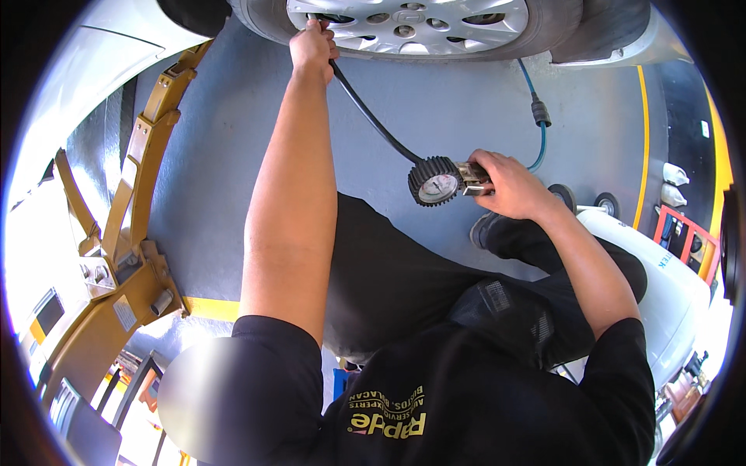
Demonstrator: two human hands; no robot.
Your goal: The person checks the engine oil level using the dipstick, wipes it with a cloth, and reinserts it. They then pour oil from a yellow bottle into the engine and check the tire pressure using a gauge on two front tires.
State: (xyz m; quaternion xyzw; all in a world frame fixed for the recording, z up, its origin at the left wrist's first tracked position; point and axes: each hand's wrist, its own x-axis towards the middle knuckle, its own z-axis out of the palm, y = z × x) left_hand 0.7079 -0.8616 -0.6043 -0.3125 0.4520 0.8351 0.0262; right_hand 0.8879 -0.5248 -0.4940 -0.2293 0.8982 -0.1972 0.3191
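Grey floor — round black-rimmed gauge, black hose

Between the car wheel at the top and the person's bent legs lies a broad stretch of bare grey floor, open enough for a hand to move across. A black hose cuts through that room on a slant, running from the left hand at the wheel down to the round gauge held in the right hand. Further right a blue hose drops from the tyre, narrowing the way there. The yellow lift arm walls off the left side. A white tank blocks the right, close beside the right forearm.
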